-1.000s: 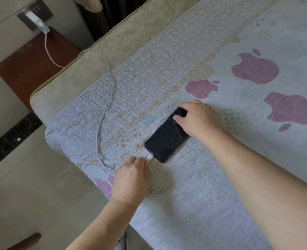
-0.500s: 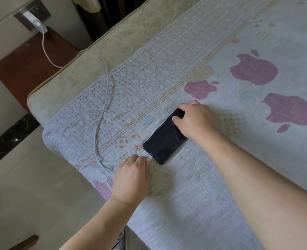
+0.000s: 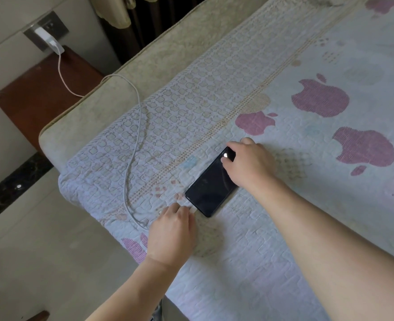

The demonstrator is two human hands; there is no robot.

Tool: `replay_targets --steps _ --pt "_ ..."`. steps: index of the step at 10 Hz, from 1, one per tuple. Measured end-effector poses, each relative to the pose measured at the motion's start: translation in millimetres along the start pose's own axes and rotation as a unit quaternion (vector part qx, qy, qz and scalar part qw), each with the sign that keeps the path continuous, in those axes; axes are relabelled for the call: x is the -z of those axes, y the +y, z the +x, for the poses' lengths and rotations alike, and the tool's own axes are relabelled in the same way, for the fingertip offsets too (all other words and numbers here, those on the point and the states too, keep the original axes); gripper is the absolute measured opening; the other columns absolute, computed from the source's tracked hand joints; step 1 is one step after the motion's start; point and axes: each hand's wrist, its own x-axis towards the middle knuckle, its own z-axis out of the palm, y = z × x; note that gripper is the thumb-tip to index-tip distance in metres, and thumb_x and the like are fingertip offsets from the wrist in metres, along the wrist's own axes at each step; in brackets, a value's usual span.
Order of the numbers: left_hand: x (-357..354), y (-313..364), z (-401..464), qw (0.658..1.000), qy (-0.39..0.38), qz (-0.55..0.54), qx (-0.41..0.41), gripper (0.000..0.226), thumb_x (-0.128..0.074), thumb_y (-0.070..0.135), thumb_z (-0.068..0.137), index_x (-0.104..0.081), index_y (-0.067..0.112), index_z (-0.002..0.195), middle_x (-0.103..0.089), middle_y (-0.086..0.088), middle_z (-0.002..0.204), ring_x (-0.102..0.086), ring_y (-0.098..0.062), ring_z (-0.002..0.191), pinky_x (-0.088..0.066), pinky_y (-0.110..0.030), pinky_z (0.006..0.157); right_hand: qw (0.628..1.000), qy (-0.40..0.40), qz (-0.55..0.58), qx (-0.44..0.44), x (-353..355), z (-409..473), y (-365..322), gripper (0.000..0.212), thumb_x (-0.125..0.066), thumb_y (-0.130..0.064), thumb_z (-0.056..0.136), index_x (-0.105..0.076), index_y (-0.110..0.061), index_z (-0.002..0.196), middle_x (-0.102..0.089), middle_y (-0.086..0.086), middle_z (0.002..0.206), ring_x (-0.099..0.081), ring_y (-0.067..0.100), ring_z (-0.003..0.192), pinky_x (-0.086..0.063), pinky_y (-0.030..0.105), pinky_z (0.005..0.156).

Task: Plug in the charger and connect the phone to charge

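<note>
The black phone [image 3: 211, 191] lies on the quilt [image 3: 214, 286] between my fingers: right hand [image 3: 249, 164] curled round its far end, left hand [image 3: 171, 235] pinching the white charging cable [image 3: 134, 156] at its near end

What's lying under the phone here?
The phone lies flat on the apple-print bedspread. The right hand covers its far end; the left hand, gripping the cable, hides the near port.

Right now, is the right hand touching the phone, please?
Touching: the head view shows the right hand gripping the phone at its far end, thumb on the screen.
</note>
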Motion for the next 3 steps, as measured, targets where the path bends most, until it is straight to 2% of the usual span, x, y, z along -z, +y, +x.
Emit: replay_targets --steps 1,2,3 --pt "4 1 4 0.999 -0.034 0.030 0.001 0.033 -0.047 0.026 0.100 -0.051 0.014 0.070 -0.051 0.002 0.073 -0.047 -0.021 0.064 -0.038 -0.033 0.052 1.000 -0.019 0.012 -0.010 1 -4 0 0.052 -0.049 -0.047 0.096 -0.044 -0.031 0.146 -0.043 -0.001 0.149 -0.047 0.026 0.125 -0.049 0.038 0.080" --pt "13 1 10 0.997 -0.065 0.046 0.009 0.029 -0.044 0.030 0.099 -0.059 0.016 0.079 -0.054 0.003 0.082 -0.049 -0.019 0.071 -0.042 -0.032 0.056 0.998 -0.036 0.055 -0.007 4 -8 -2 0.056 -0.052 -0.041 0.095 -0.040 -0.026 0.148 -0.038 0.000 0.154 -0.044 0.028 0.129 -0.049 0.041 0.088" --pt "24 1 10 0.996 -0.071 0.056 0.010 0.025 -0.046 0.034 0.098 -0.062 0.017 0.088 -0.056 0.003 0.088 -0.056 -0.019 0.082 -0.047 -0.032 0.061 0.996 -0.030 0.089 -0.009 13 -15 1 0.056 -0.056 -0.037 0.093 -0.042 -0.018 0.144 -0.047 0.006 0.145 -0.046 0.031 0.126 -0.046 0.041 0.091"
